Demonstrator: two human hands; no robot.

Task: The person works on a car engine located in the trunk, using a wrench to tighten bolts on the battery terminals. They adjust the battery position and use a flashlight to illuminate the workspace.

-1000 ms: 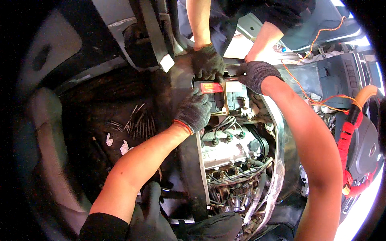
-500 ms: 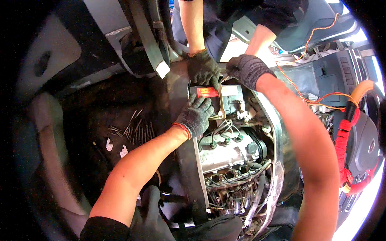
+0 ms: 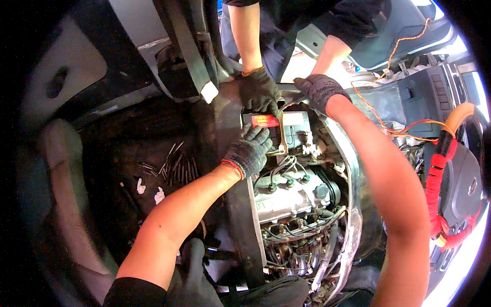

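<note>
A black battery with a red label sits at the far end of an open engine bay. My left hand, in a grey knit glove, curls over the battery's near left corner. My right hand, gloved the same, lies on the dark rim just behind the battery's right side; whether it grips anything is hidden. A co-worker's black-gloved hand presses on the battery's far left edge from the opposite side.
The engine with its ignition leads lies below the battery. Several loose metal bits are scattered on the dark floor at left. A seat belt hangs at the top. A red-wrapped steering wheel and orange wire are at right.
My right hand has slid a little left along the far rim. My left hand has shifted slightly toward me on the battery. The co-worker's hand stays on its far edge.
</note>
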